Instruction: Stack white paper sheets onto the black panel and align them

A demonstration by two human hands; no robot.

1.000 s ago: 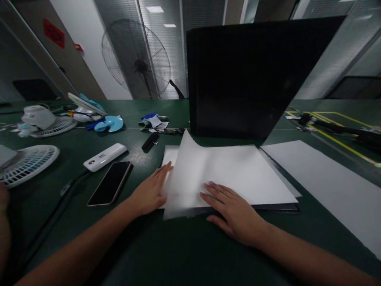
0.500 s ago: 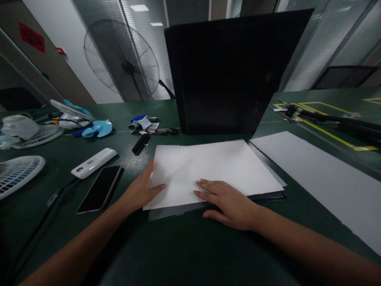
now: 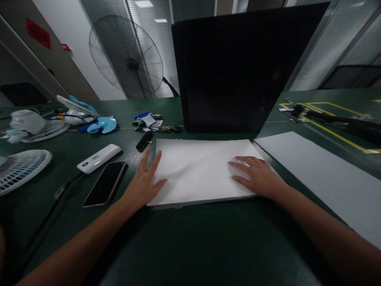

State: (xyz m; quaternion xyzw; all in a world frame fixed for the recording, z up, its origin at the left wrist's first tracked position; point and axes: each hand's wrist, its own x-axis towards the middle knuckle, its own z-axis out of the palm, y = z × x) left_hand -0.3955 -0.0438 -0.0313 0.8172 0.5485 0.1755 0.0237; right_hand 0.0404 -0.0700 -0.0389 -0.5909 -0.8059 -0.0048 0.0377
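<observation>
A stack of white paper sheets lies flat on the dark green table, in front of an upright black panel. My left hand rests open against the stack's left edge, fingers stretched out and thumb on the paper. My right hand lies flat and open on the right part of the top sheet, fingers pointing left.
A black phone and a white power bank lie left of the paper. White fan grilles, blue fan blades and small parts sit further left. A larger white sheet lies at right. A standing fan is behind.
The curled top sheet has been laid flat and the stack squared. My right hand slid from the lower middle to the right side; my left hand stayed at the left edge.
</observation>
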